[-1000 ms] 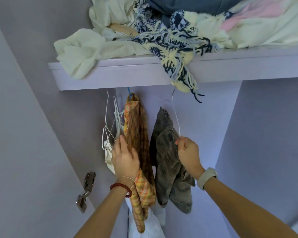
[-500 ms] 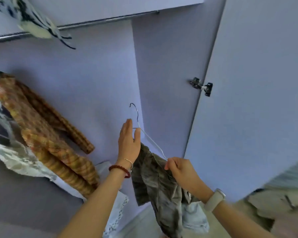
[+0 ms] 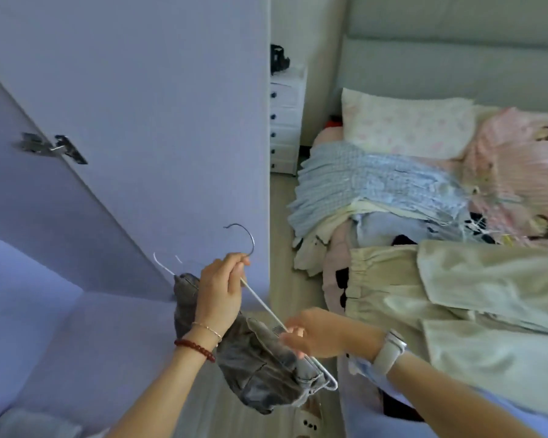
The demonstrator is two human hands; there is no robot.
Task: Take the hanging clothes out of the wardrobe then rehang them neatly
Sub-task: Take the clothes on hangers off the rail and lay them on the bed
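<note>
the left hand (image 3: 219, 290) pinches the neck of a thin white wire hanger (image 3: 260, 303) below its curved metal hook, while the right hand (image 3: 310, 335) grips its arm. crumpled grey denim shorts (image 3: 260, 371) droop from it beside the bed (image 3: 456, 279), their far end hidden behind the left wrist.

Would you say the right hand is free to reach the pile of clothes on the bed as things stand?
Probably not yet: the right hand grips the wire hanger carrying the grey garment. Nothing blocks the way to the pile of clothes.

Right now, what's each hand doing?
Left hand: grips the wire hanger just below its hook.
Right hand: pinches the hanger's arm beside the grey garment.
</note>
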